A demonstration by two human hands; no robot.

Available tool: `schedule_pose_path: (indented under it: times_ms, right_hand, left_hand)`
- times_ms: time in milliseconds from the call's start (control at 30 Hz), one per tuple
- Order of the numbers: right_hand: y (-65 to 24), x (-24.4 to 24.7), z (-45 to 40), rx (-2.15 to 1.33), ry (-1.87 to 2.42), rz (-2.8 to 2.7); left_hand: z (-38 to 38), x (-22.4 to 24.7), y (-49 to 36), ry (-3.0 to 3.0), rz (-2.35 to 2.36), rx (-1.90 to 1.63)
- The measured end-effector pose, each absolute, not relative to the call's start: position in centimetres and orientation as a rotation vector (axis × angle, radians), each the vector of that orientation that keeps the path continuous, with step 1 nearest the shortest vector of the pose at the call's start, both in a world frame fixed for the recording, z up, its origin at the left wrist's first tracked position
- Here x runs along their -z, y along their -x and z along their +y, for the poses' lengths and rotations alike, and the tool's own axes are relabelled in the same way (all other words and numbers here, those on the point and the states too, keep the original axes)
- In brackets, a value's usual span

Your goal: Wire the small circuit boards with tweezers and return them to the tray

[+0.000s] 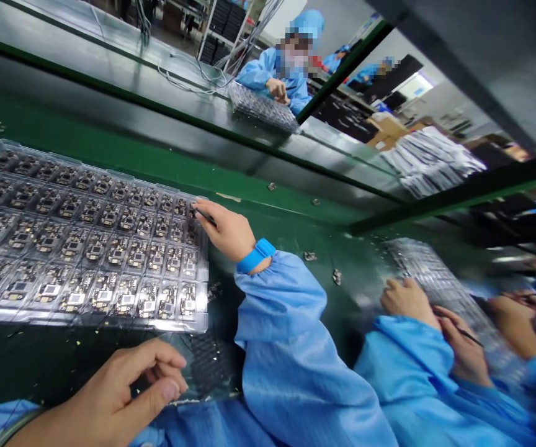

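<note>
The right hand (225, 233), with a blue wristband (256, 256), has fingers clamped on a thin dark tool (204, 215) at the right edge of a clear plastic tray (201, 323) of circuit boards (103, 257), left of the frame, on the green desk (268, 211). The left hand (110, 397), lower left, has fingers curled and apart.

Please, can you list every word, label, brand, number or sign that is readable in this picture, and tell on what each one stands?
No text can be read with certainty.
The markings on the circuit boards in the clear plastic tray are too small to read.
The blue wristband shows no readable text.
The cardboard boxes in the background show nothing legible.
</note>
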State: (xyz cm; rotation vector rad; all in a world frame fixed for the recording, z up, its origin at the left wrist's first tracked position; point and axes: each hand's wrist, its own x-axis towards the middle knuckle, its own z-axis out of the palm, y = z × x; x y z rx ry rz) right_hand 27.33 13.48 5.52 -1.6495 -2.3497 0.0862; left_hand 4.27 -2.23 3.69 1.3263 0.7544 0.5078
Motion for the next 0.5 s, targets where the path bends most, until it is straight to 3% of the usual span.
schedule_pose_path:
  times_ms: [167, 500]
  right_hand:
    - [-29.0, -5.8, 11.8, -0.069, 1.719, -2.304]
    - [-43.1, -5.9, 18.1, 0.046, 2.542, -1.796]
  left_hand:
    - [-2.5, -4.3, -4.5, -1.302, 0.856, -0.489]
    - [-2.2, -4.3, -4.9, -1.189, 0.923, -0.406]
